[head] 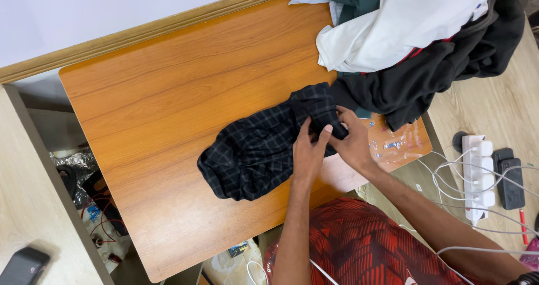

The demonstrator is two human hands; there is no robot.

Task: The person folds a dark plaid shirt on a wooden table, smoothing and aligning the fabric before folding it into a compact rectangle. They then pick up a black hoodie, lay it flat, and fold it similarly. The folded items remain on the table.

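On the orange wooden table (168, 94), near its front edge, a dark checked garment (258, 147) is lying bunched, and both hands are meeting at its right end. Reaching up from the lower middle of the view with the forearm nearly straight, the left hand (307, 150) is lying palm down on the cloth, its fingers (323, 132) curling over a fold and pinching it. Coming in from the lower right with the arm bent at a slant, the right hand (351, 136) is closing around the same dark fold, its fingertips (339, 115) tucked into the fabric. The two hands are touching each other. Just beyond them, a heap of clothes (415, 44), white, green and black, is sitting at the table's far right corner. Off to the right, a white power strip (478, 175) is lying on a paler surface.
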